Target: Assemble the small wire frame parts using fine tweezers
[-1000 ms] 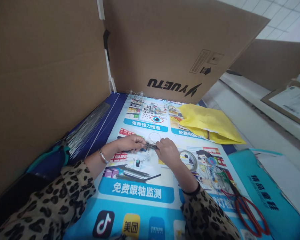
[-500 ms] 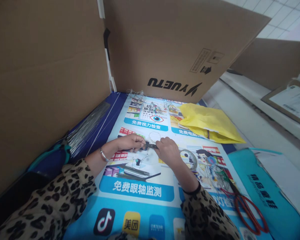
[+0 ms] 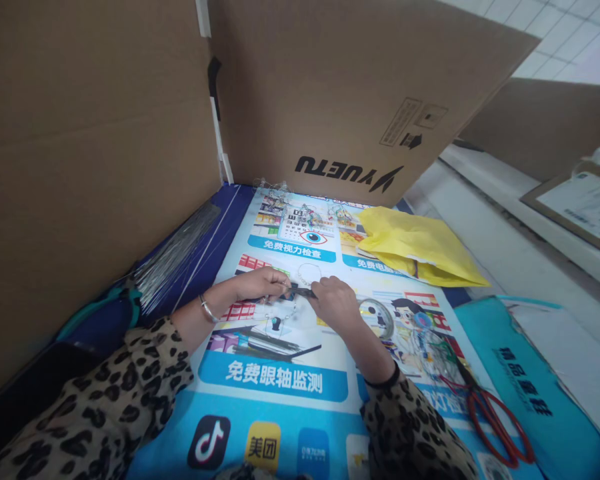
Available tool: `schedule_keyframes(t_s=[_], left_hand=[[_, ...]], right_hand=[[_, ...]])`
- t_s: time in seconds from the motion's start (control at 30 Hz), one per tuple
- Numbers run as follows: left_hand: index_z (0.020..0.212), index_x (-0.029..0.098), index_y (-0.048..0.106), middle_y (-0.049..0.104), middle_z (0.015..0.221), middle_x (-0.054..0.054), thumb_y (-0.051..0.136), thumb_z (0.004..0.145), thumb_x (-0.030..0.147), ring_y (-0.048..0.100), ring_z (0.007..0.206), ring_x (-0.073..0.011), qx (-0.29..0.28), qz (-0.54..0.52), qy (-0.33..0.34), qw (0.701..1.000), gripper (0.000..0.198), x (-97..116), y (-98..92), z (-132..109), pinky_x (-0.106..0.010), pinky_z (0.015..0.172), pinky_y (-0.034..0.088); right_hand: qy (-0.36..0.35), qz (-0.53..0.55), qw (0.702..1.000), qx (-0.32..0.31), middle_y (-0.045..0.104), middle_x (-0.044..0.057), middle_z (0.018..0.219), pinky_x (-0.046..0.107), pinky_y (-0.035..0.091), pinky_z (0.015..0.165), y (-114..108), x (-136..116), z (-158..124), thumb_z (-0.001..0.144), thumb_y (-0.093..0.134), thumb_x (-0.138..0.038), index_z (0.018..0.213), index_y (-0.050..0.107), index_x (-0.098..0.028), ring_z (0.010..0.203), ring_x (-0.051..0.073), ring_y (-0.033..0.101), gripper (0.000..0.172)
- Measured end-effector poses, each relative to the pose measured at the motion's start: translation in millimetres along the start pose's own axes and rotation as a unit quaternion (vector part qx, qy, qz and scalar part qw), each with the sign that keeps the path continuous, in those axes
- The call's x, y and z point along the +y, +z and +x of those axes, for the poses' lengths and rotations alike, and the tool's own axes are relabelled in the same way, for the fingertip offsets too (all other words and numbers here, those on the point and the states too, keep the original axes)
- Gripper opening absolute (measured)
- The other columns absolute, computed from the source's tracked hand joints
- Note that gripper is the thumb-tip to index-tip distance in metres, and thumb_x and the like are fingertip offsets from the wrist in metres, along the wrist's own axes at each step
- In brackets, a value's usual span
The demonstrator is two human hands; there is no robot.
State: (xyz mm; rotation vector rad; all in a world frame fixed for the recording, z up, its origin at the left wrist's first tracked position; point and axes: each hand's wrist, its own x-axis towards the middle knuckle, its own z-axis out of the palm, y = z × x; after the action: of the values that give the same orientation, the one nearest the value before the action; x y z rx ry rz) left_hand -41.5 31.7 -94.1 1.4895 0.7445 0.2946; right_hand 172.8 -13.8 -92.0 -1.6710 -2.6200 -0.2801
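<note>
In the middle of the head view, my right hand (image 3: 336,303) is closed around small dark pliers (image 3: 304,291), with their jaws pointing left. My left hand (image 3: 266,285) pinches its fingertips together right at the jaws. A thin beaded strand (image 3: 295,311) hangs in a loop below them and appears to run up into the left fingertips; its held end is too small to make out. A small dark piece (image 3: 276,324) shows at the bottom of that loop. Just beyond my hands, another beaded loop (image 3: 309,273) lies on the printed sheet.
Cardboard walls (image 3: 370,87) rise at the back and left. A wire bundle (image 3: 180,250) and teal-handled tool (image 3: 103,307) lie left. To the right are a tape roll (image 3: 389,319), tangled wires (image 3: 433,353), red-handled scissors (image 3: 500,427), a yellow bag (image 3: 425,247) and a teal bag (image 3: 520,373).
Both hands stay in nearly the same place and keep their grips. The pliers' jaws look slightly shifted at the left fingertips; the beaded loop below has barely moved.
</note>
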Motion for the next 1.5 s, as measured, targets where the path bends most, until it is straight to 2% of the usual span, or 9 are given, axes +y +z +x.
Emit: schedule_keyframes(t_s=[0.57,1.2,1.37,1.5], left_hand=[[0.079,0.012,0.055,0.047,0.049,0.005,0.052,0.075,0.031,0.040,0.039,-0.0049,0.017,0.019,0.011,1.000,0.019,-0.6,0.6,0.8,-0.016,0.039,0.033],[0.076,0.013,0.053,0.048,0.048,0.005,0.052,0.075,0.030,0.041,0.039,-0.0046,0.030,0.019,-0.004,0.999,0.017,2.3,2.5,1.2,-0.015,0.039,0.034],[0.074,0.012,0.053,0.050,0.048,0.004,0.054,0.074,0.030,0.042,0.039,-0.0047,0.025,-0.014,0.002,1.000,0.018,3.4,2.3,0.5,-0.016,0.040,0.034],[0.079,0.010,0.057,0.055,0.052,0.001,0.053,0.076,0.036,0.043,0.040,-0.0052,0.013,-0.063,0.019,0.998,0.027,2.0,0.6,-0.2,-0.017,0.040,0.033]], right_hand=[[0.042,0.009,0.999,-0.010,0.060,0.005,0.078,0.025,0.028,0.060,7.1,-4.4,0.3,0.082,0.049,-0.040,0.082,0.060,-0.021,0.079,0.017,0.050,0.022],[0.046,0.016,0.998,-0.034,0.061,0.005,0.081,0.025,0.031,0.061,8.0,-4.5,1.1,0.083,0.047,-0.039,0.085,0.059,-0.021,0.081,0.018,0.051,0.022],[0.045,0.032,0.998,-0.038,0.060,0.004,0.081,0.025,0.031,0.061,10.3,-4.3,1.5,0.083,0.045,-0.040,0.084,0.058,-0.021,0.080,0.017,0.052,0.023],[0.048,0.040,0.997,-0.041,0.061,0.004,0.082,0.024,0.031,0.061,10.5,-4.3,1.9,0.083,0.046,-0.040,0.084,0.058,-0.021,0.080,0.017,0.052,0.023]])
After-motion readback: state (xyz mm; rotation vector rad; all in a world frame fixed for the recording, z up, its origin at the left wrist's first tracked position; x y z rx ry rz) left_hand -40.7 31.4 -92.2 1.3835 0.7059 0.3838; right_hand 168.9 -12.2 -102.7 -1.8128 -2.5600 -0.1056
